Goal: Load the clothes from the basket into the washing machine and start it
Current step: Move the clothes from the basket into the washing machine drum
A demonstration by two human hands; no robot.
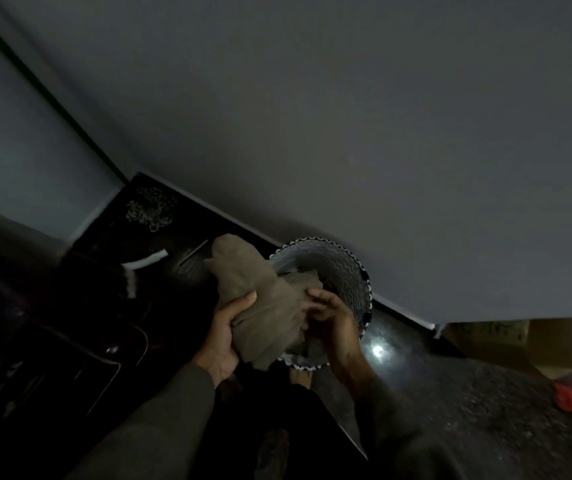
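**Item: olive-brown garment** [253, 299]. Bunched and held clear of the floor, above and partly across the left rim of the basket. Its long axis is seen running from the hands up and to the left, ending in a loose folded end that overhangs the dark floor beside the basket.

**Item: laundry basket** [355, 268]. Round, with a zigzag-patterned wall, set on the floor against the skirting of the grey wall [346, 133]. More cloth is glimpsed inside, under the held piece.

**Item: left hand** [224, 341]. Clamped on the garment's lower left side, thumb laid over the fabric.

**Item: right hand** [333, 323]. Fingers are curled into the garment's right edge, directly above the basket mouth.

**Relation noted:** the garment is already held by both hands, so neither hand is nearer. A washing machine cannot be made out; the left of the view is too dark. The carry direction therefore cannot be judged.

**Other:** a cardboard box [492, 337] and a red scrap [568, 398] are recorded at the right.
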